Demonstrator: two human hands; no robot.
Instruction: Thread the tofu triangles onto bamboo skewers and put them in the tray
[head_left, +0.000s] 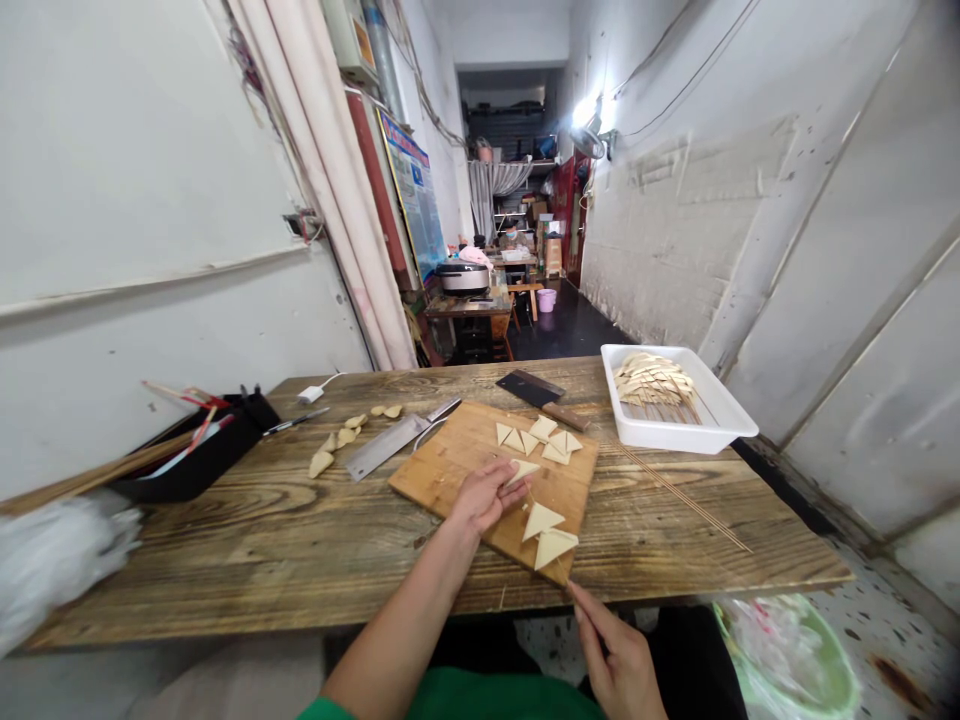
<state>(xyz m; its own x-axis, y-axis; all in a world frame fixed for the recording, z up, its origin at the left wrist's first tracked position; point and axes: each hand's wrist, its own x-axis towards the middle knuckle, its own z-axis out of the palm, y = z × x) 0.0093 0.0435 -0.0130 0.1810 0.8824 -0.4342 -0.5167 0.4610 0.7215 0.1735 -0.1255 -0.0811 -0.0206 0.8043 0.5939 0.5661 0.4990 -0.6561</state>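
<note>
Head view: left hand (484,495) holds a triangle (523,468); cleaver (390,440), tray (675,435) flank the board (450,465).

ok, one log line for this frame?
left hand: holds triangle piece on cutting board | right hand: pinches skewer end | skewer: two triangles threaded | white tray: loaded skewers
</note>
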